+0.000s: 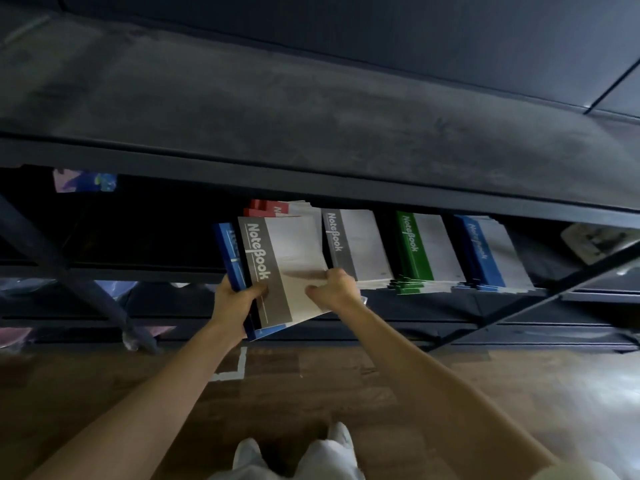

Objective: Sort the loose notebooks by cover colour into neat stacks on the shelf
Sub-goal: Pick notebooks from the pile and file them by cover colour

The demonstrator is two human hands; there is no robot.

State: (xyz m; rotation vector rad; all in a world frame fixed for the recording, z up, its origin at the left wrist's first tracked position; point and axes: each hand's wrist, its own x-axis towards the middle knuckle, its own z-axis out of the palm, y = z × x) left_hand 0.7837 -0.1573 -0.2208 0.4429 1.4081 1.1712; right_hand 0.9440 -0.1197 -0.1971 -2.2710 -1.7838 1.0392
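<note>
"NoteBook" on held grey notebook (273, 271), grey stack (356, 247), green stack (426, 251)

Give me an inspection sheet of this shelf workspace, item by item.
Surface: dark metal shelf, dim, under a dusty top board.
Job's things: grey stack, green stack, blue stack side by side; red notebooks behind the held bundle.
Held bundle: grey notebook on top, blue notebook beneath.
Clutter: patterned item far left; pale item far right.
Hands: left hand grips the bundle; right hand pinches the grey notebook's edge.
Cables: nothing seen.
Surroundings: wood floor, white tape mark.
</note>
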